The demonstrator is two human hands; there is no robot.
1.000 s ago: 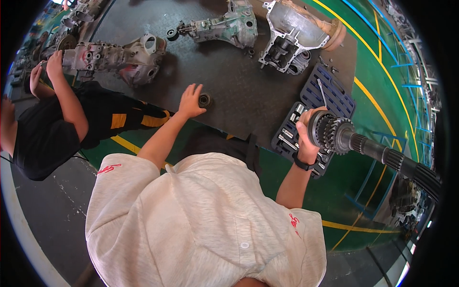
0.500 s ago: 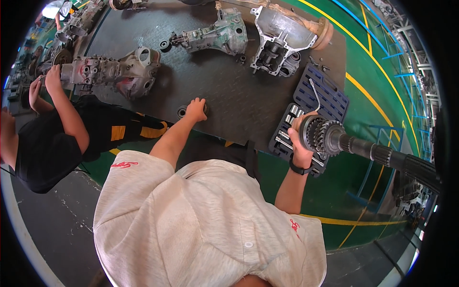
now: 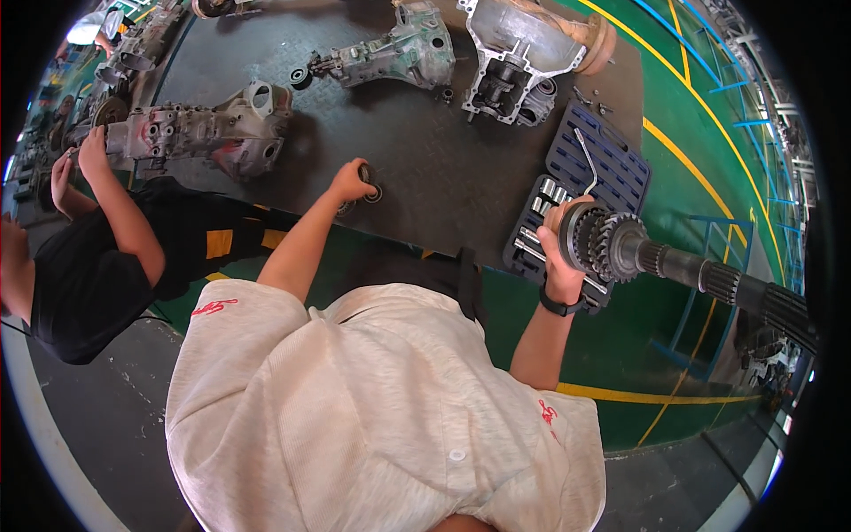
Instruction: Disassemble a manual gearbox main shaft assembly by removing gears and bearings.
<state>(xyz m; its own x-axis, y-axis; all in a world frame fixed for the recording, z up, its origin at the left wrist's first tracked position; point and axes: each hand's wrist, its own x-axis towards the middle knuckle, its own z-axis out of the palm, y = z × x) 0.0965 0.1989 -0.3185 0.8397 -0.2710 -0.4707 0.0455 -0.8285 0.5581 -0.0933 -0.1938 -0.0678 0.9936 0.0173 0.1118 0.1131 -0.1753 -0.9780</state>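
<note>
My right hand point(image 3: 560, 253) grips the geared end of a long metal gear shaft point(image 3: 674, 262), which points out to the right above the floor. Several toothed gears sit close to my fingers. At the table's near edge, my left hand point(image 3: 352, 181) is closed around a small ring-shaped metal part point(image 3: 366, 174), partly hidden by the fingers. Touching or just beside it is another round ring point(image 3: 374, 193). A further round piece point(image 3: 346, 208) shows under the hand's wrist side.
An open blue socket set case point(image 3: 598, 155) lies at the table's right, a ratchet across it. Gearbox housings stand left point(image 3: 208, 133), at the back point(image 3: 390, 53) and back right point(image 3: 505, 84). At left, a co-worker's hands point(image 3: 93, 151) touch the left gearbox.
My left hand has shifted slightly left, and the ring part beneath its fingers shows more. The right hand still holds the gear shaft in nearly the same place. The view has moved a little.
</note>
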